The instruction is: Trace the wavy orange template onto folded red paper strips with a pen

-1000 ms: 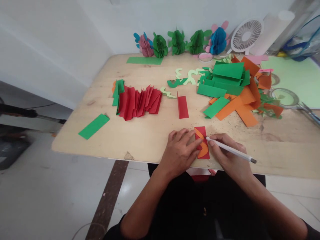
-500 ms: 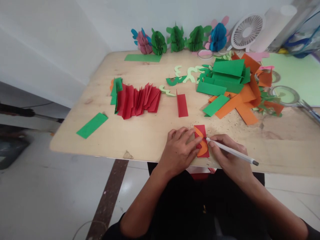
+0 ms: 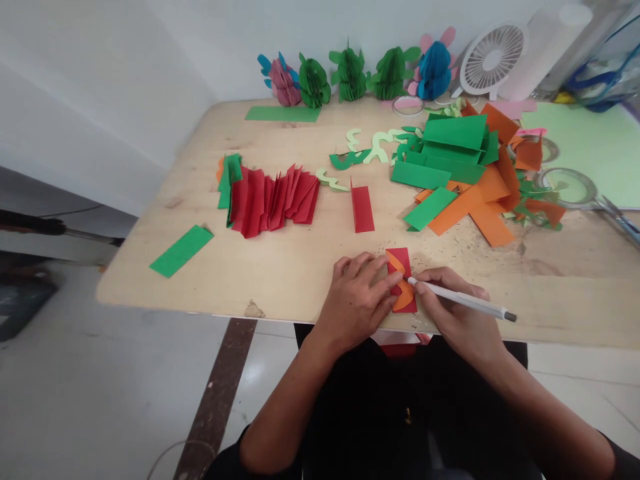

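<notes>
At the near edge of the table, a red paper strip lies with a curved orange paper cutout on top. My left hand rests over the pair, its fingers stretched out and pressing the cutout down; its fingertips hide part of both. In my right hand is a white pen, gripped near the point. The pen's tip meets the right edge of the orange cutout, at the inward notch between its curves. A folded red strip stands partly open just beyond my hands.
Folded red papers stand at left, near a green strip. Green strips and orange strips pile up at right, beside scissors. Paper honeycomb figures and a white fan line the wall.
The pen tip has shifted slightly left, into the notch of the orange cutout. My left hand keeps its place on the paper. The whole view has shifted a little.
</notes>
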Motion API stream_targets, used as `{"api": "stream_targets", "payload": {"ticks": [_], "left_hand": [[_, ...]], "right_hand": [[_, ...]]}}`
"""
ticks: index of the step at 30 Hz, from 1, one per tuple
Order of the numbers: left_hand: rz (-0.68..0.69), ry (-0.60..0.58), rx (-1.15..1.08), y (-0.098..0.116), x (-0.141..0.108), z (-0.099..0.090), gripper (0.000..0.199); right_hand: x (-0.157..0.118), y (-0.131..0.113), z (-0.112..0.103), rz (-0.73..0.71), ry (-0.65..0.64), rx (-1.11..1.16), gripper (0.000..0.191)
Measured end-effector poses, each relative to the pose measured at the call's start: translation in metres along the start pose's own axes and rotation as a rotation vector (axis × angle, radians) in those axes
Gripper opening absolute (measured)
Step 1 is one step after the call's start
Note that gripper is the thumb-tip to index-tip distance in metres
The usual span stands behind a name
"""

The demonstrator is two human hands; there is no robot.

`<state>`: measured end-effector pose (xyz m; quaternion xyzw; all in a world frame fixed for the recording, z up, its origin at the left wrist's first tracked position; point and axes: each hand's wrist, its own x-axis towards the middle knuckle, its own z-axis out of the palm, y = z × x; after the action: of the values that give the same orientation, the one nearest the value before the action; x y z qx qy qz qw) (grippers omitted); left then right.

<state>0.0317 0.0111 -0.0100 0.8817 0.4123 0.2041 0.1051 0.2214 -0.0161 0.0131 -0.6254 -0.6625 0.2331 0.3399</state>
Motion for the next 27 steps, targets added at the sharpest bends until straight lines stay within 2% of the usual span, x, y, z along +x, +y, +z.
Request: {"api": "stream_targets", "payload": {"ticks": [10,17,27], "left_hand": [[0.000,0.002,-0.004,0.001,0.000,-0.001,0.030],[-0.002,-0.002,-0.013,0.000,0.000,0.001,0.030],[-0.014,-0.015,-0.014,0.001,0.000,0.000,0.030]], "right_hand": [[0.002,-0.002,-0.005,0.010,-0.037,0.004,0.011],[-0.003,0.000,-0.008,0.038,-0.014,-0.041,0.012],[-0.010,0.001,-0.007,0.003,0.033,-0.025,0.013]]}}
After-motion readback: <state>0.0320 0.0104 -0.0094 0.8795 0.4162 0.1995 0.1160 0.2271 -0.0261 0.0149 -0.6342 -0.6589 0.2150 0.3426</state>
